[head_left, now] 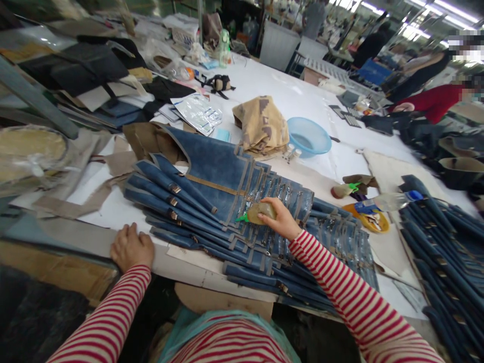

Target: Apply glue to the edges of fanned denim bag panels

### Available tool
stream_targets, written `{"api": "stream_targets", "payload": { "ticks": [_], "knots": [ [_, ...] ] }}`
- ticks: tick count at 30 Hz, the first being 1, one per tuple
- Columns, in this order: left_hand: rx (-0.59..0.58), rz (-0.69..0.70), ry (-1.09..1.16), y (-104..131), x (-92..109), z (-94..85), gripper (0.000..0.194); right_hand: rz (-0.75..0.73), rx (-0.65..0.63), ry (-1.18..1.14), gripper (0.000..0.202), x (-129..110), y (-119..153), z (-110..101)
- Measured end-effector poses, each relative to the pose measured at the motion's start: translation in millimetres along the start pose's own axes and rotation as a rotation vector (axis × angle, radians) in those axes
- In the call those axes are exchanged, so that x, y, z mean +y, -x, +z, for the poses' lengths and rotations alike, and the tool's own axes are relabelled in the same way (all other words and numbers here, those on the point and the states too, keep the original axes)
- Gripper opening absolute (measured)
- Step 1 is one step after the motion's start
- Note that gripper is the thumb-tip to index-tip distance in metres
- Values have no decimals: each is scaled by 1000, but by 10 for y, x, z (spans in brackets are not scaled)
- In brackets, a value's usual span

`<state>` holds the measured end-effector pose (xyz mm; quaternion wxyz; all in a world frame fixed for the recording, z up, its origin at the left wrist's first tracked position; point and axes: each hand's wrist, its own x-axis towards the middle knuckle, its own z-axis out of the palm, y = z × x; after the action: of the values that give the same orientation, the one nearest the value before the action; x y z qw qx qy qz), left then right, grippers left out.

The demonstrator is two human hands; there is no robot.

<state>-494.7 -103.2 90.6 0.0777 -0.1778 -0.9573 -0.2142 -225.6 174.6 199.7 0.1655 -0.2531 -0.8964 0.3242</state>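
Two hands of one person work at a white table. The right hand closes around one squeeze bottle, whose single green nozzle points left over the overlapping blue pieces; contact between tip and piece cannot be told. The left hand rests at the near table edge; whether its fingers grip cannot be told. The pieces overlap too closely to count. To the right lie a second green-tipped bottle, one yellow dish and one blue-capped clear bottle. Beyond stands one blue basin, beside one camouflage cloth.
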Motion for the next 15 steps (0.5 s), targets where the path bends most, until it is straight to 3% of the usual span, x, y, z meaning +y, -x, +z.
{"api": "stream_targets", "payload": {
  "ticks": [6,12,15],
  "knots": [
    [-11,-12,-8,2,7,-5,45,-67,149,92,36,69,-157,-11],
    [-3,-23,-9,-7,-22,35,44,-121,83,93,37,90,-143,-20],
    [2,-14,-8,-13,-27,36,44,-122,131,109,37,107,-163,-19]
  ]
}}
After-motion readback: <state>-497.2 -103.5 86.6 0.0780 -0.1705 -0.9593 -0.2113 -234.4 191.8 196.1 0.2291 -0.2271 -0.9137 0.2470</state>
